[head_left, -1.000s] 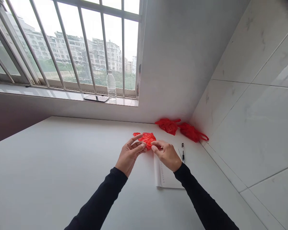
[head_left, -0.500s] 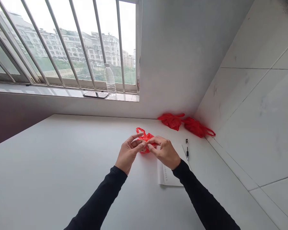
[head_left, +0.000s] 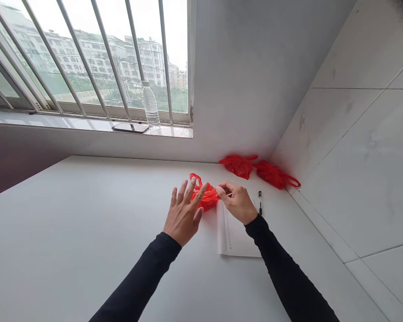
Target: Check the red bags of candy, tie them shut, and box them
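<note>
A crumpled red plastic bag (head_left: 206, 202) lies on the white table, one loop handle standing up at its far left. My right hand (head_left: 237, 201) pinches the bag's right edge between thumb and fingers, pulling that part taut. My left hand (head_left: 184, 212) is open, back up and fingers spread, over the bag's near left side; whether its fingertips touch the plastic I cannot tell. Just under my right hand and wrist is an open notebook (head_left: 240, 241) with a printed column along its left part. To the right of that hand lies a black-and-clear pen (head_left: 260, 203).
Two more red plastic bags, one (head_left: 238, 166) by the back wall and another (head_left: 275, 174) in the corner, lie on the white table (head_left: 104, 223). A clear water bottle (head_left: 150, 106) and a dark phone (head_left: 130, 128) sit on the sill of the barred window. A tiled wall (head_left: 366, 156) bounds the right side.
My left hand has let go of its pinch and spread open, palm down. My right hand has shifted right, drawing the bag's edge with it. The view has tilted slightly.
</note>
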The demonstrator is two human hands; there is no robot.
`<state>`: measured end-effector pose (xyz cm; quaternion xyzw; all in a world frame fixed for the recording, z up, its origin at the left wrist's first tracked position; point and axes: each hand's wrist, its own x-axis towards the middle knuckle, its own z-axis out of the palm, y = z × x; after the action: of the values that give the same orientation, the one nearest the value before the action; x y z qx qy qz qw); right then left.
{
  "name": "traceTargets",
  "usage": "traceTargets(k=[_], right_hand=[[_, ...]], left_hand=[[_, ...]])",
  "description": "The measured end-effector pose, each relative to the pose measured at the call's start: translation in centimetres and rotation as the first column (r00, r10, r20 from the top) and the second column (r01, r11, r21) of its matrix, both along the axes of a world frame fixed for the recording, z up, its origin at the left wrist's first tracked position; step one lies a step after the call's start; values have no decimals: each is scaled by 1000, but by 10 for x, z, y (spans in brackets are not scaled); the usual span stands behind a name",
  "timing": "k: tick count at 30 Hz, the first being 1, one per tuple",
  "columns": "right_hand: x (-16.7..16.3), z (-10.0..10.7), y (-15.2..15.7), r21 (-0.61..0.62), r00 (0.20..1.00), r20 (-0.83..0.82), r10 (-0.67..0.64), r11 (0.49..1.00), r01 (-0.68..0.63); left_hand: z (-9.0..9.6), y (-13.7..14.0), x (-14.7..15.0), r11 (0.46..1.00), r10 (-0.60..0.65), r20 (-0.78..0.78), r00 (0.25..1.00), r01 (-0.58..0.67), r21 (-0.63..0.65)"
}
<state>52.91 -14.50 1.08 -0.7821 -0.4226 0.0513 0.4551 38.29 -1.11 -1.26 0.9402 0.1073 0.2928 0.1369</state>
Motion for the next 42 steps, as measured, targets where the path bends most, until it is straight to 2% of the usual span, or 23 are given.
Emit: traceTargets(k=[2, 5, 10, 16, 20, 22, 24, 26, 28, 30, 34, 37, 42], right_hand=[[8, -1, -4, -66, 999, -1, -33, 997, 33], [15, -7, -8, -203, 1000, -12, -26, 979, 23], [13, -8, -10, -344, 996, -45, 72, 935, -83], [9, 5, -17, -380, 984, -97, 153, 908, -178], [11, 8, -23, -387, 977, -123, 176, 898, -210], [10, 9, -22, -369, 979, -117, 166, 908, -198], [8, 12, -21, -310, 985, -99, 144, 936, -168], [4, 14, -19, -195, 986, -95, 137, 969, -153], [0, 15, -17, -74, 981, -107, 165, 982, -173], [-3, 16, -16, -9, 971, -122, 206, 978, -208], [-6, 16, -15, 73, 946, -203, 254, 967, -244], [-9, 18, -14, 144, 904, -289, 313, 948, -282], [-14, 18, -11, 208, 870, -343, 355, 932, -298]], left_hand=[[-7, -1, 1, 981, 61, -34, 998, -54, 184], [-11, -3, 2, 957, 91, -34, 995, -78, 281], [-5, -3, 1, 947, 93, 9, 996, -91, 307], [-5, -4, 1, 932, 170, 30, 985, -170, 319], [-5, -6, 1, 939, 230, 28, 973, -229, 258], [-2, -9, 1, 966, 165, 21, 986, -166, 197], [2, -13, 0, 989, 10, 29, 1000, -15, 146], [7, -18, -1, 982, -159, 67, 985, 151, 115], [12, -21, -3, 964, -262, 127, 957, 253, 83], [17, -21, -4, 955, -295, 193, 936, 294, 34], [23, -18, -6, 952, -282, 266, 922, 303, -42], [24, -18, -6, 951, -293, 232, 927, 309, -32], [19, -19, -5, 950, -312, 163, 936, 311, 32]])
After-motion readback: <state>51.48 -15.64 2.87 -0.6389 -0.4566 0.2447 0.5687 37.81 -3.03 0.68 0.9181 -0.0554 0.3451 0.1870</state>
